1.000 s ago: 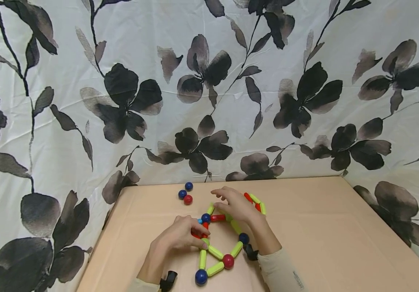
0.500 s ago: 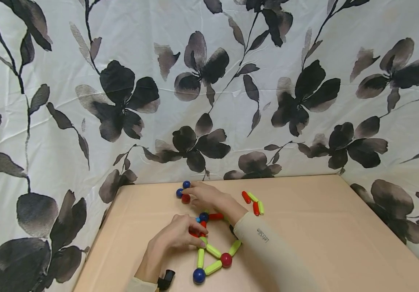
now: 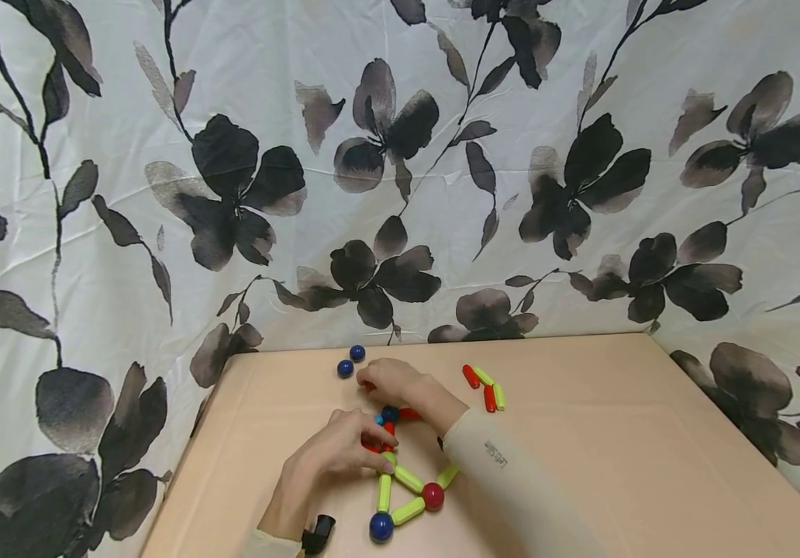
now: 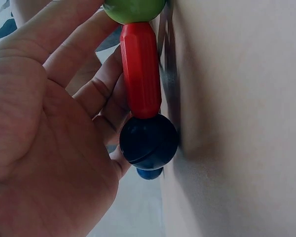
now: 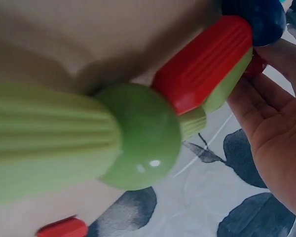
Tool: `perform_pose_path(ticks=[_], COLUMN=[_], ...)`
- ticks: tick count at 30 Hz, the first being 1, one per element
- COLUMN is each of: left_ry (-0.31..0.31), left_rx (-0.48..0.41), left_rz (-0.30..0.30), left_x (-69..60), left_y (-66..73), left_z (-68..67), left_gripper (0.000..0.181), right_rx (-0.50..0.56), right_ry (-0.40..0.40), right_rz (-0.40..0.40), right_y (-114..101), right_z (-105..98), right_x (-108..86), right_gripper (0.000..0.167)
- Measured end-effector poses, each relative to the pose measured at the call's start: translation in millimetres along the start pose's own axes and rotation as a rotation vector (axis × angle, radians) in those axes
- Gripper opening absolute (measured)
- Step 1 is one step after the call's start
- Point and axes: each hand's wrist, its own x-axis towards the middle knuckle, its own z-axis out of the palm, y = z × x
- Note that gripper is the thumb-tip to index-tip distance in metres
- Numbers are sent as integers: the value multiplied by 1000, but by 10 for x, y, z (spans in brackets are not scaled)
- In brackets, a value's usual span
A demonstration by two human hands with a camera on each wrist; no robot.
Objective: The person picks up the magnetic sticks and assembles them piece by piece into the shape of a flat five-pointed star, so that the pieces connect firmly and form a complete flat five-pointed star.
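A frame of coloured sticks and balls lies on the table, with a blue ball (image 3: 381,527) and a red ball (image 3: 432,496) at its near end. My left hand (image 3: 340,449) grips its left side, around the red sticks and green ball (image 3: 389,459). The left wrist view shows a red stick (image 4: 141,69) between a green ball (image 4: 134,7) and a dark blue ball (image 4: 149,142), fingers behind it. My right hand (image 3: 400,380) pinches a loose red ball (image 5: 255,65) just beyond the frame's far blue ball (image 3: 390,414). Its forearm hides the frame's right side.
Two loose blue balls (image 3: 356,353) (image 3: 346,368) lie near the table's far edge, left of the right hand. Loose red sticks (image 3: 470,377) and green sticks (image 3: 499,397) lie at the back right. A flowered cloth (image 3: 484,256) hangs behind the table.
My right hand has moved left from over the frame to the loose balls, taken the red one and drawn it slightly back towards the frame. My left hand has kept its grip.
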Motion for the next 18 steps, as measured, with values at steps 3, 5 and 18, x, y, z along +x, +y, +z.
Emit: perform_pose_path(ticks=[3,5,18], left_ry=[-4,-9,-20], left_rx=[-1,-3,-47], left_rz=[-4,-13,-82], left_x=[3,4,-13], left_y=[7,16,53], left_z=[-1,-3,6], left_gripper=[31,31,31], right_rx=[58,130,474], right_ry=[5,33,60], right_rz=[14,49,248], right_y=[78,152,608], right_z=[-1,-7,-70], right_x=[-66,-107,-352], right_gripper=[21,25,10])
